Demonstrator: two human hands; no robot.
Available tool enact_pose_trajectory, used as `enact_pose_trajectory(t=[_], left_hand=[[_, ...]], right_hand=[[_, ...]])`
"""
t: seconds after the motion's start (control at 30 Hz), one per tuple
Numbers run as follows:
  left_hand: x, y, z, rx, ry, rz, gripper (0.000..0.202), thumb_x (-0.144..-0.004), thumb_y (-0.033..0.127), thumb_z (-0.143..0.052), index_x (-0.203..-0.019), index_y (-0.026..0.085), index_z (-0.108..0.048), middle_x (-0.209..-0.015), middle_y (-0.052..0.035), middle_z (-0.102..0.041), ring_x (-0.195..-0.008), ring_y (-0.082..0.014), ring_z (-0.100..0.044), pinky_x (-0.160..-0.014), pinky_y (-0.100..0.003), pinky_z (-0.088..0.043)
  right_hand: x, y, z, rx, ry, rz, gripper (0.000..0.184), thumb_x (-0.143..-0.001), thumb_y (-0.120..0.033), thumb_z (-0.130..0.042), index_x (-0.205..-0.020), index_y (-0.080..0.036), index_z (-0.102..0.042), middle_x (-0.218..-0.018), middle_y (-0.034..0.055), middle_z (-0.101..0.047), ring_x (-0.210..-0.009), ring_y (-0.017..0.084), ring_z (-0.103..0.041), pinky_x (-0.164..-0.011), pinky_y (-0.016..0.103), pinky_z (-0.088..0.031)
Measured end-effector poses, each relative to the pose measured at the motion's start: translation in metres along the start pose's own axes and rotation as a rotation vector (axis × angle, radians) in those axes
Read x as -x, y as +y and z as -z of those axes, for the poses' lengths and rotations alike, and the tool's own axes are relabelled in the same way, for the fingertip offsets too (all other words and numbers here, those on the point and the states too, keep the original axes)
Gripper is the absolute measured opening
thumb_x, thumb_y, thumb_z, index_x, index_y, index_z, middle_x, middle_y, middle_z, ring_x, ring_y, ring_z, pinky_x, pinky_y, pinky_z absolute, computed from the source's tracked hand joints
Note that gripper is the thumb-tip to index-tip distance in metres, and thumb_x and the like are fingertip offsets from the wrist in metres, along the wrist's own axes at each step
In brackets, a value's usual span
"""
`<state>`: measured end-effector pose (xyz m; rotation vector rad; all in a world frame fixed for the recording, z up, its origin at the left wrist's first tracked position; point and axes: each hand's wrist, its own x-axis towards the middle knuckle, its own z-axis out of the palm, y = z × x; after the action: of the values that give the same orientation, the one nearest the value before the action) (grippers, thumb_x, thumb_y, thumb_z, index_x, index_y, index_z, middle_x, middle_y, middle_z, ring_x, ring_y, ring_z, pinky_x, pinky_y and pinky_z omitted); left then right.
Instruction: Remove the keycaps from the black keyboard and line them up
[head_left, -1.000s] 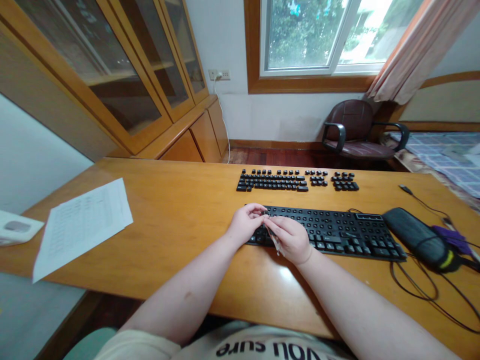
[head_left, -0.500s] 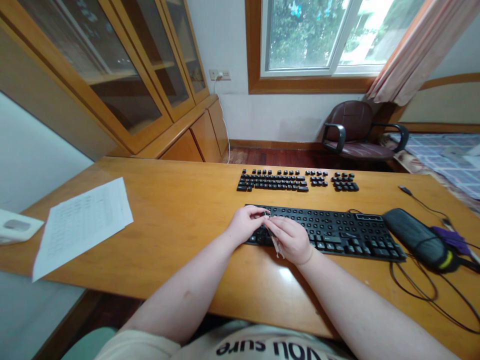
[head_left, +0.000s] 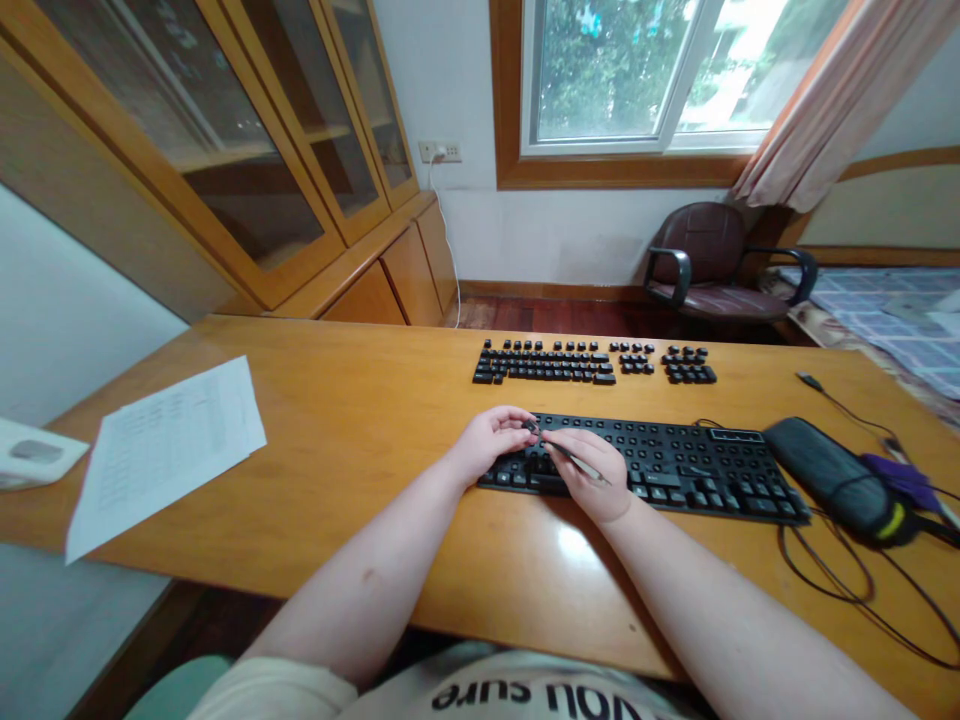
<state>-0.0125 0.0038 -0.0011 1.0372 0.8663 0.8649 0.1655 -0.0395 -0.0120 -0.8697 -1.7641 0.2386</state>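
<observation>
a person sits at a long, glossy orange-brown wooden surface, both bare forearms reaching forward. the left hand is curled, thumb and forefinger pinched on what looks like a small black plastic keycap, though it is too small to be sure. the right hand is closed around a thin silvery metal tool, held like a pen, its tip pointing at the pinched piece. both hands hover over the left end of a flat black plastic keyboard, which lies near the front edge of the surface with most of its caps off and bare studs showing.

further back, well apart from the hands, loose black keycaps laid out in neat rows copy the keyboard's layout. a white printed paper sheet lies far to the left. a black oblong soft pouch sits just beside the keyboard's right end, with dark cables looping round it.

the keycap seems very light, hard and smooth, so it probably slips or flicks away easily; a hold on two opposite side walls likely suits it better than the slick top. the tool appears stiff and slender, best gripped mid-shaft. the keyboard looks light and may slide on the polished wood.
</observation>
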Motion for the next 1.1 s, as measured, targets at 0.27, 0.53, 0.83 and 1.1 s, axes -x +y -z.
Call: enact_pose_trajectory(t=[0.27, 0.53, 0.83, 1.1], left_hand=[[0.0009, 0.0019, 0.0047, 0.234, -0.029, 0.167, 0.030, -0.060, 0.024, -0.079, -0.082, 0.015, -0.060, -0.079, -0.0016, -0.064, -0.072, -0.0108, -0.064, -0.074, -0.023, -0.052], [0.0023, 0.0020, 0.0051, 0.441, -0.049, 0.206, 0.026, -0.064, 0.013, -0.074, -0.082, 0.015, -0.056, -0.080, -0.0032, -0.065, -0.075, -0.0116, -0.064, -0.079, -0.026, -0.053], [-0.0028, 0.0043, 0.0083, 0.470, 0.098, 0.074, 0.025, -0.068, 0.011, -0.070, -0.089, 0.017, -0.058, -0.091, -0.0012, -0.065, -0.071, -0.0079, -0.063, -0.078, -0.025, -0.054], [-0.0027, 0.0004, 0.0062, 0.169, 0.180, -0.063, 0.036, -0.058, 0.018, -0.078, -0.092, 0.014, -0.065, -0.081, -0.0019, -0.067, -0.072, -0.0107, -0.064, -0.077, -0.025, -0.051]], right_hand=[[-0.0007, -0.0018, 0.0016, -0.034, -0.081, 0.081, 0.030, -0.083, -0.015, -0.055, -0.110, -0.025, -0.064, -0.096, 0.0058, -0.070, -0.086, 0.016, -0.067, -0.077, 0.029, -0.056], [-0.0015, -0.0015, 0.0012, -0.030, -0.125, 0.123, 0.028, -0.084, -0.015, -0.055, -0.109, -0.025, -0.063, -0.099, 0.0064, -0.070, -0.090, 0.016, -0.066, -0.079, 0.031, -0.057], [0.0000, -0.0007, 0.0010, -0.018, 0.019, 0.000, 0.024, -0.081, -0.014, -0.059, -0.102, -0.024, -0.067, -0.093, 0.0054, -0.071, -0.082, 0.017, -0.067, -0.077, 0.031, -0.056], [-0.0011, 0.0030, -0.0011, 0.009, 0.126, -0.105, 0.020, -0.080, -0.014, -0.061, -0.096, -0.025, -0.069, -0.089, 0.0046, -0.072, -0.080, 0.018, -0.067, -0.077, 0.033, -0.055]])
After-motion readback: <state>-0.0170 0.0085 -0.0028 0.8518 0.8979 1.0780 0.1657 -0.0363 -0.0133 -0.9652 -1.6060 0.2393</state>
